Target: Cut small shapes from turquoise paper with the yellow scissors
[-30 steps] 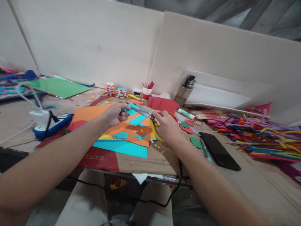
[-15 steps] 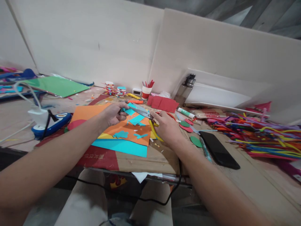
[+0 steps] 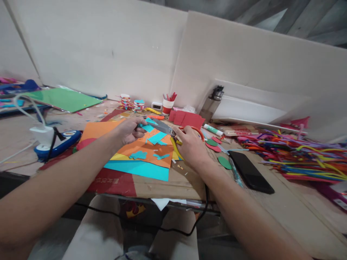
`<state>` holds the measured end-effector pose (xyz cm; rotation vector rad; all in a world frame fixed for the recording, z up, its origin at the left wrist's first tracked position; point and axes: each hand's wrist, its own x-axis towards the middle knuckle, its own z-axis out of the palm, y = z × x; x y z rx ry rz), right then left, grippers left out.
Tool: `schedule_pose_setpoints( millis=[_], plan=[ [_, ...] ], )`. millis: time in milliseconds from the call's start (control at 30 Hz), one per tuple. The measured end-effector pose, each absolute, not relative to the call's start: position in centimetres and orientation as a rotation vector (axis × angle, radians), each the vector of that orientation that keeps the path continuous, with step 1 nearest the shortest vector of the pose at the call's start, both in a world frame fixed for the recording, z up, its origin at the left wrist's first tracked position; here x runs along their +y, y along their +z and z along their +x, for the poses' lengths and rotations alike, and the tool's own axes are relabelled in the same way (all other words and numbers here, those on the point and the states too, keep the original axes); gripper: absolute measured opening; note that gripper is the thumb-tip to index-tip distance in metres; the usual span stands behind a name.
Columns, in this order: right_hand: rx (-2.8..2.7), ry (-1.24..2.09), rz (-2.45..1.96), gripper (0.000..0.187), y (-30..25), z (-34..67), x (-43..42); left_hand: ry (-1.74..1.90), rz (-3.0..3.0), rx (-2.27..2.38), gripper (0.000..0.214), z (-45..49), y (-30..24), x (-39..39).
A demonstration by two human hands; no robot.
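Observation:
My right hand grips a pair of scissors with an orange and yellow handle; the blades point left, spread apart. My left hand pinches a small turquoise paper piece and holds it between the blades. Below both hands lie an orange sheet with several turquoise scraps on it, a yellow sheet and a larger turquoise sheet, all on a cardboard-covered table.
A black phone and green and red paper discs lie right of my hand. A heap of coloured pipe cleaners fills the right side. Red paper stack, cup, bottle and glue stick stand behind. A blue device sits left.
The scissor handles have spread again after being closer together half a second ago. Both hands stay in nearly the same place over the orange sheet.

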<state>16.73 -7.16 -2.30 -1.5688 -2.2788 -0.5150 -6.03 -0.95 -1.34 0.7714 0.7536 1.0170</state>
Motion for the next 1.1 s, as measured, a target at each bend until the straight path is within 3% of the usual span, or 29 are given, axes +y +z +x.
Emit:
schedule_pose_setpoints(
  millis=[267,867,1100],
  plan=[
    [-2.307,-0.544,-1.574,0.039,-2.53,16.77,-7.16,1.060,0.745,0.818,0.028,-5.67,-1.01,-1.38],
    [-2.310,-0.561,-1.629,0.042,-2.71,16.58,-7.25,1.015,0.740,0.809,0.025,-5.95,-1.42,-0.78],
    [-2.263,-0.421,-1.727,0.045,-2.24,16.44,-7.61,1.045,0.783,0.812,0.025,-5.95,-1.56,-0.71]
  ],
)
